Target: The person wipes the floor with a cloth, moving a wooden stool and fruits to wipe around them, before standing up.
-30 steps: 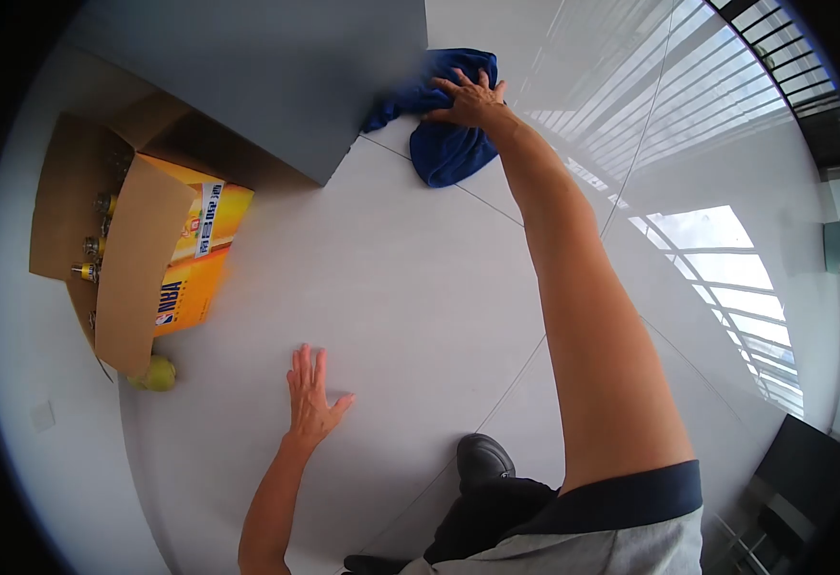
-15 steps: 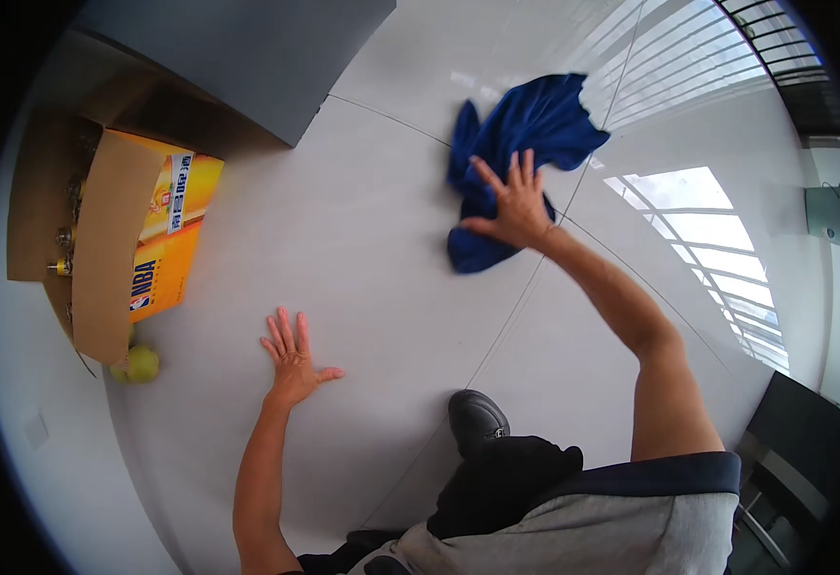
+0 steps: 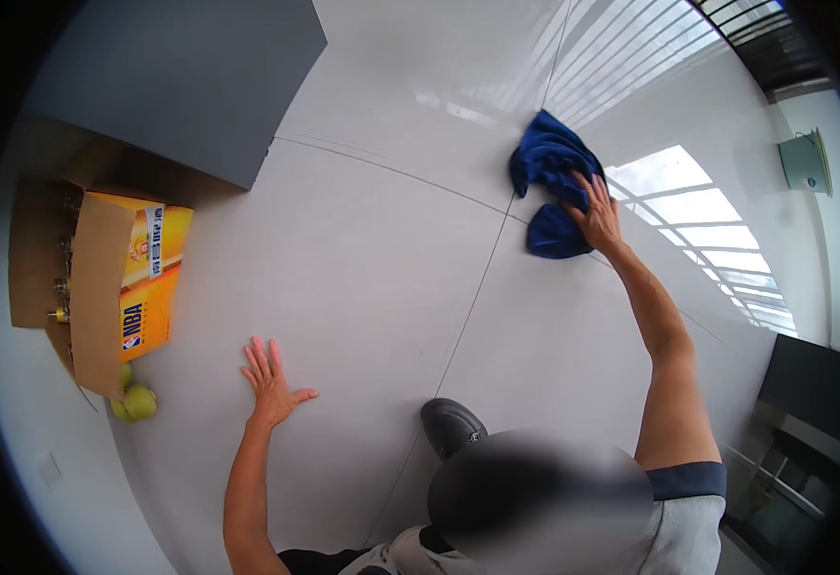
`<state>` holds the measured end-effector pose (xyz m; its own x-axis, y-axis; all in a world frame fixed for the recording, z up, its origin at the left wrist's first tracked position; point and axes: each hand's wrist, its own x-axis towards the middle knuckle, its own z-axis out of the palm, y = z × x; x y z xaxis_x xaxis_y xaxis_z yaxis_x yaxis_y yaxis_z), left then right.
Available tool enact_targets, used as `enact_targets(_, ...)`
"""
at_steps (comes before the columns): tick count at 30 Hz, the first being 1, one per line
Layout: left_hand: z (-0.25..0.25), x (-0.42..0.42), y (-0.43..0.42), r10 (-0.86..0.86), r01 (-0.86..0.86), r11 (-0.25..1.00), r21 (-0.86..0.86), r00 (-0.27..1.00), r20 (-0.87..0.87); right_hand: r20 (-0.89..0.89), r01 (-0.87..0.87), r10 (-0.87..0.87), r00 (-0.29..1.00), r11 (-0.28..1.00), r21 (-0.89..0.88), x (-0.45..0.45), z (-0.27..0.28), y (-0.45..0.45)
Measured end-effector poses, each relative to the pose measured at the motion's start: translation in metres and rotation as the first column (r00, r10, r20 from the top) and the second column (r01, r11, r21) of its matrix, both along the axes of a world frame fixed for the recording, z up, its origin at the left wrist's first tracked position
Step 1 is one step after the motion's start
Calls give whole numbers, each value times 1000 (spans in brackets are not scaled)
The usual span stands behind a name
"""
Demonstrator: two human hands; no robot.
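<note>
My left hand (image 3: 274, 391) lies flat on the grey tiled floor (image 3: 372, 297), fingers stretched and thumb out to the side, with nothing in it. At the end of my outstretched right arm, my right hand (image 3: 600, 218) presses on a crumpled dark blue cloth (image 3: 556, 158). Its fingers are extended over the cloth's right side rather than wrapped round it. The cloth lies bunched on the tiles, one fold reaching below the hand towards me.
At left stands an open cardboard box (image 3: 97, 297) with bottles inside and an orange printed flap. Green round fruits (image 3: 138, 402) lie beside it. A dark grey cabinet (image 3: 180, 86) is behind. My black shoe (image 3: 451, 426) rests on the floor. A pale green bucket (image 3: 805, 165) is far right.
My right hand has pushed the blue cloth to the right across the floor, and the cloth is more bunched. My left hand stays flat on the floor. The view has shifted slightly.
</note>
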<state>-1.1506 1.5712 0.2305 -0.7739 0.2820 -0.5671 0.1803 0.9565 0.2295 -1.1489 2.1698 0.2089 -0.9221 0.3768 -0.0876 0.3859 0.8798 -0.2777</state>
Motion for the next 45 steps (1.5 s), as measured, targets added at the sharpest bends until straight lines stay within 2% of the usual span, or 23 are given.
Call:
enact_targets(2,3,0,3,31,-33,999,16,994,102,8,302,-302,953,953,-22,-21,0,34)
enact_targets(4,2,-2,4,36,-39,999,22,993,113,89,590,-586,806,807,-29,-68,-4,41)
enact_targets(6,3,0,4,48,-52,998,20,988,144,91,672,-667,740,739,-49,-121,-14,53)
enact_targets(8,5,-1,4,5,-15,997,81,992,123,99,680,-672,733,729,-80,-175,-13,48)
enact_targets(13,-5,7,-1,22,-29,997,70,995,99,169,422,-401,900,899,-115,-301,-7,8)
enact_targets(15,-6,8,-3,38,-46,996,81,994,98,126,239,-228,966,968,-82,-341,-4,-33)
enact_targets(17,-10,10,-6,-24,20,995,101,999,37,49,26,-26,998,1000,4,-370,-13,-81)
enact_targets(19,-14,12,-7,4,-9,992,124,999,38,-25,-220,224,974,969,109,-378,-21,-135)
enact_targets(22,-11,9,-3,21,-26,999,47,994,105,-199,-532,575,794,814,233,-324,-30,-178)
enact_targets(25,0,4,6,98,-108,990,90,990,104,-218,-630,663,716,748,208,-274,-22,-162)
enact_targets(28,7,4,5,180,-194,970,144,978,104,-165,-618,640,750,768,166,-250,-25,-138)
enact_targets(29,9,1,4,174,-188,973,136,979,109,-171,-641,664,728,747,175,-245,-25,-147)
enact_targets(31,15,-4,3,181,-194,971,140,978,100,-154,-490,518,841,851,189,-231,-23,-160)
enact_targets(33,29,5,11,128,-124,987,101,991,-28,-164,-517,538,827,842,156,-201,-13,-189)
enact_targets(34,28,14,16,155,-151,981,119,988,-21,-138,-540,560,817,826,160,-180,-2,-218)
enact_targets(36,29,34,15,280,-202,937,283,922,-267,-119,-670,690,714,723,168,-139,13,-283)
enact_targets(37,38,62,11,316,-242,929,282,912,-261,-117,-732,748,654,664,154,-116,13,-318)
enact_targets(39,53,124,-1,405,-305,861,407,895,-187,-94,-849,857,507,515,117,-60,0,-385)
enact_targets(41,71,218,-43,269,-245,961,126,935,-233,-58,-946,947,315,318,59,4,8,-452)
enact_targets(42,64,284,-71,341,-335,940,66,912,-228,-35,-980,980,196,197,10,39,14,-482)
enact_targets(43,82,339,-89,482,-468,870,-155,874,65,-17,-999,999,33,32,-31,72,19,-512)
enact_targets(44,109,383,-93,570,-445,805,-392,763,304,-46,-991,992,-114,-117,-67,106,22,-536)
enact_targets(45,119,432,-90,617,-431,767,-475,699,361,-55,-960,964,-261,-265,-89,139,25,-555)
